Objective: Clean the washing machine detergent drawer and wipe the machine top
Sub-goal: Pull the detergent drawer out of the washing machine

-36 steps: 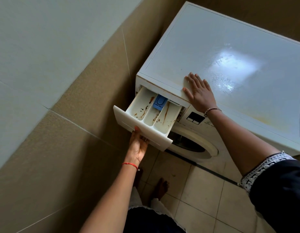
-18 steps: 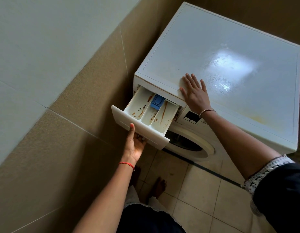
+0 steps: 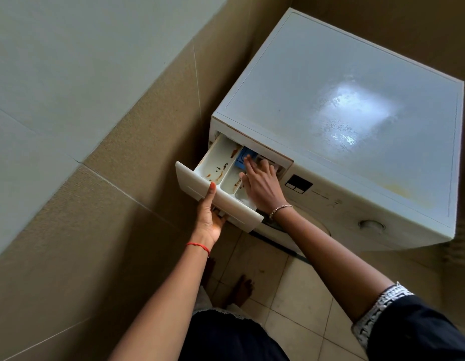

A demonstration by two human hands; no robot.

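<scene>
The white detergent drawer [image 3: 215, 165] stands pulled out from the washing machine's upper left front, with brown stains in its compartments. My left hand [image 3: 210, 217] grips the drawer's front panel from below, thumb on its upper edge. My right hand [image 3: 260, 185] reaches into the drawer's right compartments, fingertips on the blue insert [image 3: 242, 158] at the back; it holds nothing I can see. The machine top [image 3: 343, 100] is white, glossy, with yellowish marks near its front right edge.
A tiled wall [image 3: 96, 126] runs close along the machine's left side. The display panel [image 3: 298, 185] and a round knob [image 3: 371, 225] sit on the machine's front. My bare feet [image 3: 242, 290] stand on the beige floor tiles below.
My right hand left the machine top and went down into the drawer onto the blue insert. My left hand kept its hold on the drawer front.
</scene>
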